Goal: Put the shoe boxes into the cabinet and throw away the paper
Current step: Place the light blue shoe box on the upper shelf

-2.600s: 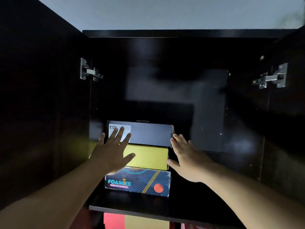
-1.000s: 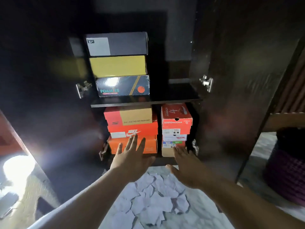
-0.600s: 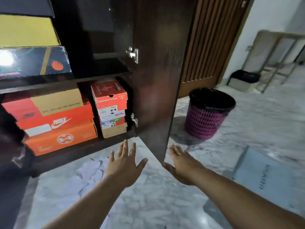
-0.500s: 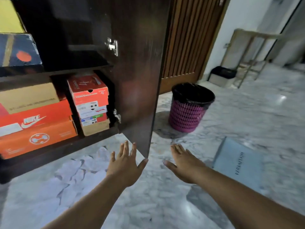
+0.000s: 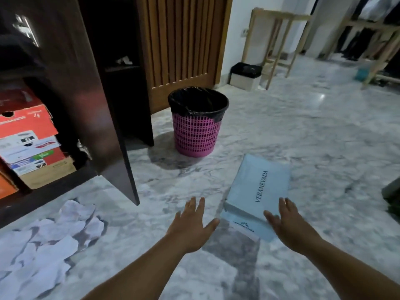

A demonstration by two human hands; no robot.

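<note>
Marble flooring (image 5: pixel 303 131) stretches across a dim room where a light blue shoe box (image 5: pixel 257 191), lid printed VERANEVADA, lies flat near the centre. Both arms of a person reach out over the floor: the left hand (image 5: pixel 190 226) hovers with fingers spread wide just left of the box, holding nothing, while the right hand (image 5: pixel 287 224), fingers straight, is over the box's near right corner; whether it touches cannot be told. Crumpled white paper (image 5: pixel 43 245) litters the floor at near left, below a dark cabinet (image 5: pixel 71 68) whose open door shows stacked boxes (image 5: pixel 30 146). Farther back stands a pink bin (image 5: pixel 198 122) lined with a black bag.
</note>
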